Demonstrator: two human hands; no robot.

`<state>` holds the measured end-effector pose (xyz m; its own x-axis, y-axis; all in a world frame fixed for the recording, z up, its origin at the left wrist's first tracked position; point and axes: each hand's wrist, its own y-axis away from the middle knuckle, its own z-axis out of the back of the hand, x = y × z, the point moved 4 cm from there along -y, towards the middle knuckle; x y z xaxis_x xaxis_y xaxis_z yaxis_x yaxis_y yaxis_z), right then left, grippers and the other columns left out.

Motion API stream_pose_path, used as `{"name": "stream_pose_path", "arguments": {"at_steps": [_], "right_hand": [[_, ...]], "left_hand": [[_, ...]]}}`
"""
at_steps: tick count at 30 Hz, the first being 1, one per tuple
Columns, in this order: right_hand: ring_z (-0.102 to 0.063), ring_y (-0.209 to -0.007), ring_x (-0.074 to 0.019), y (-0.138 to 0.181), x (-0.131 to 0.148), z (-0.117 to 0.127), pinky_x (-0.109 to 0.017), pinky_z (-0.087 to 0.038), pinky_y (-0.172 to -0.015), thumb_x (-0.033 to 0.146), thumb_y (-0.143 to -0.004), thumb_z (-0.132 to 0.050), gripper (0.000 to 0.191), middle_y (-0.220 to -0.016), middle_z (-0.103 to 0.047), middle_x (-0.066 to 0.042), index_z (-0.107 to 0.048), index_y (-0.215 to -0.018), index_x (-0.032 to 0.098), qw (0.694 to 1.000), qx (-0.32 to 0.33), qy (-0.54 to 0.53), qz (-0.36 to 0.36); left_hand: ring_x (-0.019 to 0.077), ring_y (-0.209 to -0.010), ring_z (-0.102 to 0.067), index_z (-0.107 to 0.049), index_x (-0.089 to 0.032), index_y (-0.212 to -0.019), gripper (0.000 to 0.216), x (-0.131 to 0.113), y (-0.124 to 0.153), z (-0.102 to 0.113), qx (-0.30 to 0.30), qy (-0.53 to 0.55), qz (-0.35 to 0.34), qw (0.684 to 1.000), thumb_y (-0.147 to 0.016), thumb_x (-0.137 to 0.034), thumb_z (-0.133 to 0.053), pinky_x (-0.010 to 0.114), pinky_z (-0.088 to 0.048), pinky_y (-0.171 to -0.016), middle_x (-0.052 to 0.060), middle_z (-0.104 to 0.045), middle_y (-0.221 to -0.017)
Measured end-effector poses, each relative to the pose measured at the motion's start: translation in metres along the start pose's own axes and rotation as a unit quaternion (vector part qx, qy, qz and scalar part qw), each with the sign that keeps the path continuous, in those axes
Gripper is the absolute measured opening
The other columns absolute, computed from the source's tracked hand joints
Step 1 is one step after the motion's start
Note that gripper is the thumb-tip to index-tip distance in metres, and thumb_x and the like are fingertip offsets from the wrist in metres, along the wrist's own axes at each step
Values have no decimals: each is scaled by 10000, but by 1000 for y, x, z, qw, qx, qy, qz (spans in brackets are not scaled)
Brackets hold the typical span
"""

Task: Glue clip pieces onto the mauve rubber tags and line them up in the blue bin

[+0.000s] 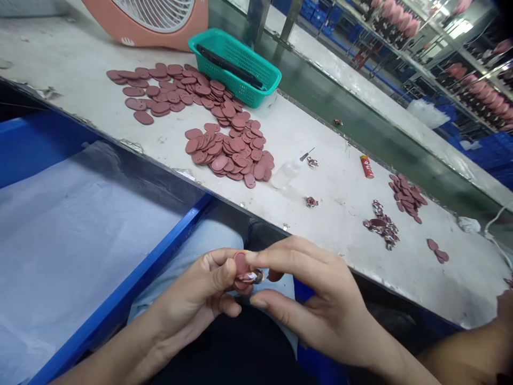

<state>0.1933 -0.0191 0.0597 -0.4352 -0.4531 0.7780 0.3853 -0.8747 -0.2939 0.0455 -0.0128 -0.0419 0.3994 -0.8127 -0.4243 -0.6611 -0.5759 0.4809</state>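
Observation:
Over my lap, my left hand pinches a flat reddish-brown oval piece between thumb and fingers. A small shiny part, brown, white and gold, sits against that oval; its exact kind is too small to tell. My right hand is beside it, thumb and fingers spread, with the index fingertip at the oval's edge. Beyond my hands, many similar ovals lie heaped on the worktable. A clear squeeze bottle with a needle tip lies next to the heap.
Behind the heap stand a green basket holding a long black object and an orange fan. Small shiny parts, more ovals and a red tube lie rightward. A blue bin is left; another person's arm is lower right.

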Motion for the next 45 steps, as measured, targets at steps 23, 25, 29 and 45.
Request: {"name": "stream_pose_path", "arguments": {"at_steps": [23, 25, 29, 45], "right_hand": [[-665, -741, -123, 2, -14, -6, -230, -546, -707, 144, -907, -716, 67, -818, -744, -58, -750, -949, 104, 999, -21, -19, -22], [-665, -744, -126, 2, -16, -7, -235, -545, -712, 151, -906, -720, 68, -823, -745, -60, -751, -950, 109, 999, -19, -23, -29], [-661, -739, -129, 0, -20, -10, -242, -541, -705, 161, -906, -721, 72, -816, -744, -62, -750, -956, 117, 999, -14, -34, -38], [-671, -705, -118, -11, -31, -19, -237, -546, -657, 160, -884, -724, 89, -805, -740, -12, -741, -968, 183, 996, -76, 15, -46]], "left_hand": [[68, -571, -660, -783, -161, -676, 314, 7, -2, 2, -98, 104, 40, 989, -473, -232, -1012, 105, -562, -485, -17, -718, -674], [69, -559, -666, -773, -163, -650, 316, 6, -2, 1, -103, 115, 39, 987, -452, -200, -1016, 112, -575, -489, -21, -719, -666], [80, -545, -680, -784, -166, -681, 347, 5, -3, 2, -110, 128, 33, 985, -426, -183, -1019, 122, -590, -492, -24, -715, -621], [134, -729, -710, -785, -190, -909, 505, -5, -4, 21, -112, 55, -6, 992, -522, -468, -955, 165, -595, -467, 22, -740, -881]]}}
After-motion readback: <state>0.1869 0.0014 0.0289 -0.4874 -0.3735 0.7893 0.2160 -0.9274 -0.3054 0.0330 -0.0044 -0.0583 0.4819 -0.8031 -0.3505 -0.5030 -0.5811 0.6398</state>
